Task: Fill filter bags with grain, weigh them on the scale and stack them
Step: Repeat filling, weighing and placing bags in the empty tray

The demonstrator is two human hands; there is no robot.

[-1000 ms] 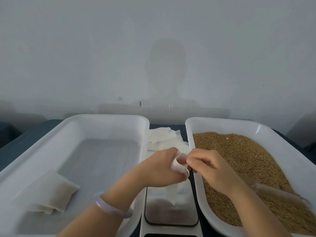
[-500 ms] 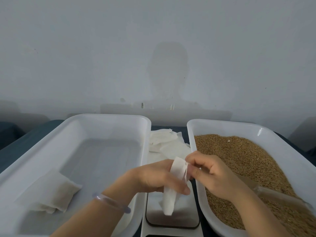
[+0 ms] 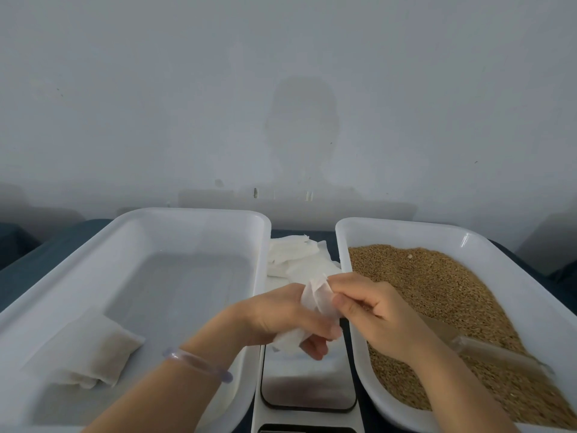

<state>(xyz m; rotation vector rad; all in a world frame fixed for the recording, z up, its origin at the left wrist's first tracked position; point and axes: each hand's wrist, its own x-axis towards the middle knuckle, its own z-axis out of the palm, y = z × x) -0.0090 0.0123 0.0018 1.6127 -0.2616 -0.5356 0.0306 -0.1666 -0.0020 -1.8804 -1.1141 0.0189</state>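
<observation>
Pinching the empty filter bag (image 3: 316, 295) above the scale (image 3: 307, 390), both hands hold it in the head view. The left hand (image 3: 281, 317) grips its lower end and the right hand (image 3: 374, 310) pinches its upturned mouth. The grain (image 3: 437, 276) lies just to the right, and the scoop (image 3: 493, 354) is beside the right wrist.

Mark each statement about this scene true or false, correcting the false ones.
1. The left hand and right hand both hold one empty bag. True.
2. A scoop lies on the grain in the right tray. True.
3. The filled bag lies in the right tray. False: the filled bag lies in the left tray.
4. The bracelet is on the right wrist. False: the bracelet is on the left wrist.
</observation>
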